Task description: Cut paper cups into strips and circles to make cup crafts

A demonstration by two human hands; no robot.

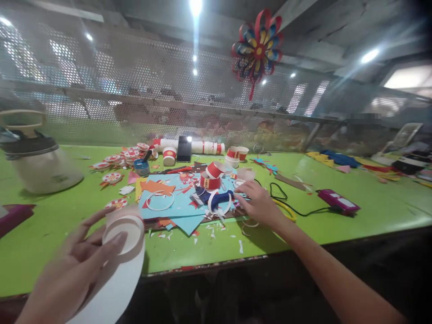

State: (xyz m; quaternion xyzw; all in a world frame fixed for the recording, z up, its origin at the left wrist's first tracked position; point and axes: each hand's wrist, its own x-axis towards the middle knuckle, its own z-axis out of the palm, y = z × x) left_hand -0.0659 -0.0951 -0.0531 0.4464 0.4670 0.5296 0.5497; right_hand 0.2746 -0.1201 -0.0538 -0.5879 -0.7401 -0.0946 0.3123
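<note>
My left hand point(74, 265) is closed on a white paper cup piece point(133, 234), its thumb pressed inside the round hollow. Under that hand a large curved white card point(114, 288) hangs past the table edge; whether it joins the cup piece I cannot tell. My right hand point(254, 202) reaches over the worktop with bent fingers apart, its fingertips beside the end of a blue glue gun point(221, 198). A white paper ring point(211, 204) lies around part of the glue gun. Behind it stand stacked red and white cup pieces point(211, 182).
Light blue paper point(162, 209) and scraps cover the middle of the green table point(337, 234). A purple box point(339, 201) with a black cord sits at right, a large jug point(47, 166) at left. Behind are a phone point(184, 149) and a blue jar point(141, 167). A paper flower point(259, 50) hangs above.
</note>
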